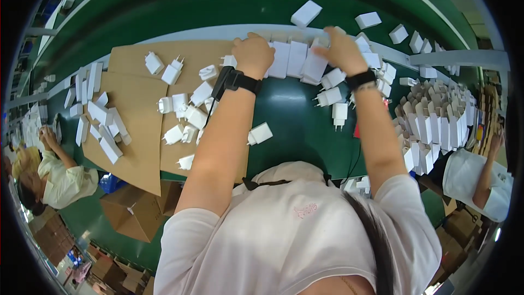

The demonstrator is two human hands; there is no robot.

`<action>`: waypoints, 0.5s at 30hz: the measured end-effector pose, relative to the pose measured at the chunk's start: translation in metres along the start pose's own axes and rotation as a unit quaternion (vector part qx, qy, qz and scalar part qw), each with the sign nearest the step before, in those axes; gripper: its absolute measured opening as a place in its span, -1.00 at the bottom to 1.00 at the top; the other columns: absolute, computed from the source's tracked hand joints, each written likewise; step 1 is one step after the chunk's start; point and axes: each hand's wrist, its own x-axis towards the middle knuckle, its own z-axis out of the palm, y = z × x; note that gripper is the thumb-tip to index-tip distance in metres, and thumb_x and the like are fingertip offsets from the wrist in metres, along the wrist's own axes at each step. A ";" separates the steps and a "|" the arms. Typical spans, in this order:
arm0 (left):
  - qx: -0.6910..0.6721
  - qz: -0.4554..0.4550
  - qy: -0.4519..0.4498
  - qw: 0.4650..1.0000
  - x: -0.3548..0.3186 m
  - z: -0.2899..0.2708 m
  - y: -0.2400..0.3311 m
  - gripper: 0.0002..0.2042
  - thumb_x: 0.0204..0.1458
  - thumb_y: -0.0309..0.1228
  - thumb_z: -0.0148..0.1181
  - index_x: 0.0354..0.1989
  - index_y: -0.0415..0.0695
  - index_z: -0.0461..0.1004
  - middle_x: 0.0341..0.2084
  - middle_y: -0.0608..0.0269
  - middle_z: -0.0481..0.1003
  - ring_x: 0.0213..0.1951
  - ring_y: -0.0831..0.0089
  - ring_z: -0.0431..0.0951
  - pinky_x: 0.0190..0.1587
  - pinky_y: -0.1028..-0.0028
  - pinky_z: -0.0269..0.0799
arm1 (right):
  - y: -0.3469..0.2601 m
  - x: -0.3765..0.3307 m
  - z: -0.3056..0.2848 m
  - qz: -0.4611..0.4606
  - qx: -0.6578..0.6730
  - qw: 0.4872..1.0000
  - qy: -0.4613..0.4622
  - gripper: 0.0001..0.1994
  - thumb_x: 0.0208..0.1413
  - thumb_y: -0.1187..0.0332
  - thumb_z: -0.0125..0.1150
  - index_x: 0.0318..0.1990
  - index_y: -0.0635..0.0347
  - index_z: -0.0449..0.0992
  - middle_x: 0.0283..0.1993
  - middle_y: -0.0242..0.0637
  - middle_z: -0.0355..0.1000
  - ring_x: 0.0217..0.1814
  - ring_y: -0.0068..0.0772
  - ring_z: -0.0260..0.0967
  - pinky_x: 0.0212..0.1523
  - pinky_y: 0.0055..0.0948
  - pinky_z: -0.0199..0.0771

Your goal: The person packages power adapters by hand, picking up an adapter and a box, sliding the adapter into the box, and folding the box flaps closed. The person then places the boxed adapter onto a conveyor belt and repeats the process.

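A row of white small boxes [280, 60] lies side by side at the far edge of the work surface, between my two hands. My left hand [254, 54] is at the left end of this row, its fingers curled; what they may hold is hidden. At the right end is my right hand [344, 50], slightly blurred, thumb and fingers apart, with the thumb over the rightmost flat box [315, 68]. Just below my right hand lie white plug chargers [329, 96]. More white chargers [195, 116] are scattered beside my left forearm, on a brown cardboard sheet [136, 98].
Open-flapped white boxes [436, 120] stand packed at the right. Loose white boxes [106, 125] lie on the cardboard at left. Several closed boxes [307, 14] sit on the green belt beyond a pale rail [213, 31]. Other people [65, 177] work at both sides.
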 end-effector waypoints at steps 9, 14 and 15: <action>-0.317 0.145 -0.140 0.927 -0.055 -0.043 0.035 -0.25 -0.11 -0.14 0.23 0.16 -0.38 0.07 -0.14 -0.21 0.39 -0.04 0.08 0.41 -0.07 0.25 0.35 | -0.030 -0.064 0.018 0.092 0.203 0.973 0.061 -0.17 -0.24 0.23 0.39 0.17 0.19 -0.01 -0.23 0.15 0.43 -0.18 0.07 0.43 -0.19 -0.24 0.44; -0.597 0.195 -0.189 0.755 -0.102 -0.046 0.025 -0.28 0.04 -0.32 0.10 0.27 -0.24 -0.21 -0.05 -0.07 0.32 -0.04 0.28 0.39 -0.08 0.41 0.35 | -0.068 -0.113 0.011 -0.008 0.380 0.907 0.180 -0.18 -0.29 0.38 0.40 0.18 0.13 0.03 -0.31 -0.10 0.42 -0.33 -0.25 0.45 -0.30 -0.45 0.45; -0.636 0.179 -0.163 0.732 -0.114 -0.047 0.030 -0.29 0.07 -0.38 0.04 0.28 -0.18 -0.28 -0.04 -0.03 0.30 -0.06 0.35 0.38 -0.09 0.45 0.35 | -0.073 -0.120 0.011 -0.018 0.391 0.901 0.185 -0.18 -0.29 0.39 0.40 0.18 0.13 0.04 -0.33 -0.17 0.41 -0.35 -0.34 0.43 -0.30 -0.49 0.43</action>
